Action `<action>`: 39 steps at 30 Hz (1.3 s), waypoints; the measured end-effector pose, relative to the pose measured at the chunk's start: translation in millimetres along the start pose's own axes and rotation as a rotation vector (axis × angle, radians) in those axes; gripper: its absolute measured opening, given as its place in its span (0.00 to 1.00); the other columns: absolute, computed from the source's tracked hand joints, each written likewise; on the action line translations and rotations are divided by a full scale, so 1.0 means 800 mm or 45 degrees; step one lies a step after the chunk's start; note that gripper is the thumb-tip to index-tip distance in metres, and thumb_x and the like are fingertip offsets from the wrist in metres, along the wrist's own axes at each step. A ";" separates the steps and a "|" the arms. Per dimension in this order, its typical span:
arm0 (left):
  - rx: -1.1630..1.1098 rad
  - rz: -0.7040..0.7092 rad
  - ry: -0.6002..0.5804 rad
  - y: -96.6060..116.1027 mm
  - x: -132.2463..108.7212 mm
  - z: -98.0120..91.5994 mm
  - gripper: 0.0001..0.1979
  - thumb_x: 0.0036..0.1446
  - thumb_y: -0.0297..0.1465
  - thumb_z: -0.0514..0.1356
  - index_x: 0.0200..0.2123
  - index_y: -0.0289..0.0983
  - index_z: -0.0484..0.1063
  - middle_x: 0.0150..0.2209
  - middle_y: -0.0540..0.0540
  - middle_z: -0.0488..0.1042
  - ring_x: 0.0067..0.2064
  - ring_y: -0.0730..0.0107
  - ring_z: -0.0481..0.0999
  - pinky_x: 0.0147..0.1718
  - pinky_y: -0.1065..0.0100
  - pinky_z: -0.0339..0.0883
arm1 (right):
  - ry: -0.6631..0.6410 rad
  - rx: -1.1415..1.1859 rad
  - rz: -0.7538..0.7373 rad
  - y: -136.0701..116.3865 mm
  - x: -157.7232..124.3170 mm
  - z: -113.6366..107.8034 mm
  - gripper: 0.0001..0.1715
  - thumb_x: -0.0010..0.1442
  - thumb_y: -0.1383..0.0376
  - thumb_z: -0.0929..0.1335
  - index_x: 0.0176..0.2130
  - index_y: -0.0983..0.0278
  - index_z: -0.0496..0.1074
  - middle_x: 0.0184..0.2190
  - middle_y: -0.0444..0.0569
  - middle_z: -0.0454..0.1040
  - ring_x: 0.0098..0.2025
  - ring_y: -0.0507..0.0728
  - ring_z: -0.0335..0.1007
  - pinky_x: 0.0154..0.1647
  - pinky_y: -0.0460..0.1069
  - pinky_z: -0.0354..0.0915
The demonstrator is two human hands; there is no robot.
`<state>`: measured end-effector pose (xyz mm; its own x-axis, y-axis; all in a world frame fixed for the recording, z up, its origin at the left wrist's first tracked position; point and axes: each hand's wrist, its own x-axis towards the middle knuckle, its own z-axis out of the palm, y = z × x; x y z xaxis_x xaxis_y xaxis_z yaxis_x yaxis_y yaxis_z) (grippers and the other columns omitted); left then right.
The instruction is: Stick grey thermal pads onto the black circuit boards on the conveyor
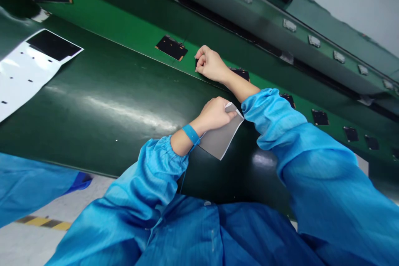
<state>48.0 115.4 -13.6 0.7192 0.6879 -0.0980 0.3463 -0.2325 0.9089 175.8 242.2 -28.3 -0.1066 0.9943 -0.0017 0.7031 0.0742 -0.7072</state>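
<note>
**Surface and Material Findings**

The grey sheet [221,135] reads as thin, flexible film or paper. It is matt and smooth, and one corner curls up pale. The worktop [109,104] is dark green, smooth and highly glossy, with streaked reflections. The conveyor belt [124,25] beyond is brighter green and matt. Black panels [171,47] on it look flat and dull, one copper-toned at the edge. The white sheet [21,75] is glossy. The sleeves [156,166] are blue cloth, finely striped, with a faint sheen.

Sheet [220,137] before belt [124,29] with panels [171,48]

Head camera looks steeply down, close over left hand [215,113] and right hand [209,64].
</note>
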 end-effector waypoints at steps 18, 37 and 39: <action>-0.018 0.014 0.014 -0.003 0.003 0.002 0.15 0.59 0.32 0.66 0.23 0.39 0.66 0.25 0.48 0.72 0.30 0.65 0.70 0.31 0.65 0.57 | 0.018 -0.657 0.095 0.000 -0.036 -0.019 0.33 0.59 0.72 0.73 0.60 0.64 0.61 0.56 0.61 0.74 0.56 0.72 0.76 0.61 0.66 0.69; -0.003 0.039 0.035 -0.009 0.004 0.005 0.10 0.59 0.35 0.67 0.28 0.37 0.77 0.31 0.46 0.80 0.37 0.61 0.78 0.36 0.66 0.65 | -0.117 0.082 0.522 -0.083 0.061 0.015 0.21 0.63 0.70 0.72 0.23 0.60 0.62 0.14 0.40 0.55 0.17 0.50 0.48 0.17 0.47 0.47; 0.018 0.026 0.031 -0.008 0.004 0.005 0.11 0.60 0.36 0.67 0.27 0.37 0.75 0.30 0.46 0.79 0.37 0.61 0.78 0.35 0.66 0.63 | -0.121 0.036 0.553 -0.083 0.059 0.012 0.23 0.63 0.70 0.73 0.23 0.60 0.61 0.13 0.40 0.55 0.16 0.50 0.48 0.16 0.47 0.48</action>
<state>50.5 116.0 -21.5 0.7114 0.6993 -0.0699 0.3405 -0.2560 0.9047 117.6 283.3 11.7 0.1295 0.9211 -0.3671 0.6775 -0.3525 -0.6455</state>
